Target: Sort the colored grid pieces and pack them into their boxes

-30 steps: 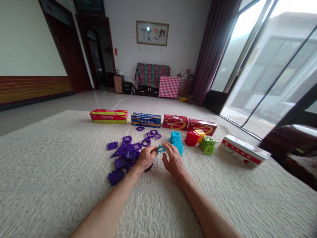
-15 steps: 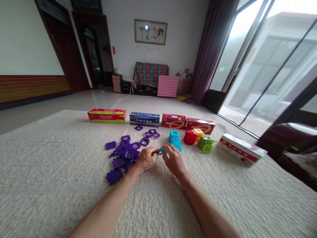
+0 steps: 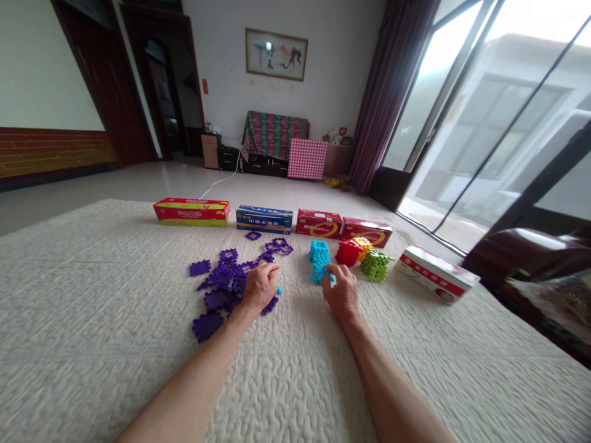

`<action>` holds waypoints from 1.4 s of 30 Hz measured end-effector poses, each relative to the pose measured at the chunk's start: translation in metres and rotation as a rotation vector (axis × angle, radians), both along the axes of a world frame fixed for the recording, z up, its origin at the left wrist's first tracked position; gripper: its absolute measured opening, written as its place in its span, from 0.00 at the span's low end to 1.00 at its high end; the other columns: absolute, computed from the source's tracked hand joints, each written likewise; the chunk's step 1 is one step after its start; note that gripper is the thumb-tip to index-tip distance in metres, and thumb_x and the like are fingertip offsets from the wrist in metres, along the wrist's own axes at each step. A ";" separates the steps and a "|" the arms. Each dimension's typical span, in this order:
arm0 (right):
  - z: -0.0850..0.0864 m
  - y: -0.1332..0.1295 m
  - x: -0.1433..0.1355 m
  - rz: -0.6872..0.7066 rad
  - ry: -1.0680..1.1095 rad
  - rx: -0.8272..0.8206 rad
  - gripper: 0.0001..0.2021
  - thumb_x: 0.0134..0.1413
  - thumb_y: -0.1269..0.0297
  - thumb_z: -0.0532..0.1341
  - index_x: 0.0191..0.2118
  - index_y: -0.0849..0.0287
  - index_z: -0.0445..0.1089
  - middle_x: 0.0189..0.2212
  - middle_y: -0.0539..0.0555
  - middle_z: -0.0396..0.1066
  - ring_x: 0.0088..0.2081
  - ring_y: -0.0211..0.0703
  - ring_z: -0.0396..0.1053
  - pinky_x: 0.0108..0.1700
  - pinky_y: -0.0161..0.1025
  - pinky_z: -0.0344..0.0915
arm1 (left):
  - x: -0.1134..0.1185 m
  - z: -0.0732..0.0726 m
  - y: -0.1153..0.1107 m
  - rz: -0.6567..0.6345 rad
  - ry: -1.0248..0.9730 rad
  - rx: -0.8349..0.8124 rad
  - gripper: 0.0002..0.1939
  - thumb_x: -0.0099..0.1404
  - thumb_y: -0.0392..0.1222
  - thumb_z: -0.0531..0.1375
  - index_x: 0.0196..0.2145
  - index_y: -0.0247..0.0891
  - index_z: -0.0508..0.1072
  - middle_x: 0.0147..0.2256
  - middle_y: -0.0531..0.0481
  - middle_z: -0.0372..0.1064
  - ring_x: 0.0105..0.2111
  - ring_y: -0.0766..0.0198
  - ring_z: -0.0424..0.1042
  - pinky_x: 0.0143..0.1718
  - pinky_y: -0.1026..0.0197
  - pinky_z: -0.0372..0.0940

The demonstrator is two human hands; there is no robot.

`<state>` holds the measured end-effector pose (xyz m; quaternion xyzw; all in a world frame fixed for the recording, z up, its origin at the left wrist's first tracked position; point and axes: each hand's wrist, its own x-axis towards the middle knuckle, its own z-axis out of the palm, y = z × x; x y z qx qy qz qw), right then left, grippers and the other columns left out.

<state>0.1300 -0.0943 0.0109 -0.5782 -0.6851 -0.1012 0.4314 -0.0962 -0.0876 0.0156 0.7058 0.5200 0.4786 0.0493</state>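
My left hand (image 3: 262, 287) is closed, just right of the purple pile. A small bit of a light-blue interlocking tile (image 3: 279, 290) shows under its fingers; the rest is hidden. My right hand (image 3: 340, 289) has curled fingers, with thumb and index finger pinched at the edge of light-blue interlocking tiles (image 3: 318, 253) built into blocky shapes. How much of the blue it grips is partly covered. Flat purple interlocking tiles (image 3: 231, 277), some solid and some with window openings, lie heaped and scattered left of my left hand.
Red (image 3: 348, 252), yellow (image 3: 362, 247) and green (image 3: 375, 266) tile cubes stand right of the blue ones. Behind are a red-yellow box (image 3: 191, 213), a blue box (image 3: 264, 220) and two red boxes (image 3: 318, 224). A white-red box (image 3: 436, 274) lies right, on the quilted cover (image 3: 277, 387).
My hands were together around a light-blue piece and have moved apart. The left went left toward the purple tiles, the right slightly right beside the blue blocks. The view shifted a little.
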 end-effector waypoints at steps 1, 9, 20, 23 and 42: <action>-0.001 0.000 0.001 -0.010 -0.003 -0.005 0.11 0.51 0.69 0.55 0.40 0.58 0.71 0.35 0.54 0.70 0.39 0.45 0.67 0.45 0.41 0.58 | 0.000 0.000 0.000 0.002 0.010 0.004 0.15 0.57 0.29 0.51 0.34 0.36 0.77 0.33 0.48 0.76 0.34 0.62 0.74 0.39 0.62 0.68; -0.004 0.001 0.003 -0.035 -0.058 -0.041 0.13 0.51 0.68 0.56 0.43 0.58 0.71 0.38 0.56 0.69 0.41 0.48 0.65 0.46 0.45 0.57 | -0.005 -0.003 0.001 0.013 0.053 -0.020 0.16 0.57 0.28 0.51 0.34 0.37 0.77 0.34 0.48 0.76 0.37 0.62 0.75 0.42 0.62 0.68; 0.008 -0.024 -0.045 0.395 0.038 -0.052 0.14 0.53 0.74 0.52 0.43 0.57 0.69 0.41 0.56 0.69 0.43 0.43 0.67 0.46 0.40 0.64 | -0.019 -0.006 -0.008 0.051 0.218 -0.041 0.18 0.59 0.28 0.49 0.38 0.38 0.77 0.36 0.48 0.75 0.38 0.62 0.73 0.43 0.62 0.66; 0.006 -0.027 -0.071 0.453 0.013 -0.205 0.14 0.52 0.73 0.54 0.44 0.57 0.70 0.40 0.54 0.71 0.39 0.41 0.70 0.42 0.37 0.65 | -0.022 -0.009 -0.014 0.068 0.218 -0.016 0.19 0.59 0.27 0.49 0.41 0.37 0.75 0.39 0.47 0.74 0.41 0.61 0.71 0.46 0.61 0.65; -0.003 -0.019 -0.096 0.317 -0.002 -0.265 0.07 0.49 0.69 0.60 0.36 0.58 0.72 0.29 0.52 0.70 0.34 0.41 0.66 0.37 0.34 0.57 | -0.019 -0.009 -0.019 -0.005 0.323 -0.047 0.17 0.59 0.29 0.54 0.45 0.38 0.72 0.41 0.46 0.74 0.40 0.57 0.70 0.46 0.55 0.63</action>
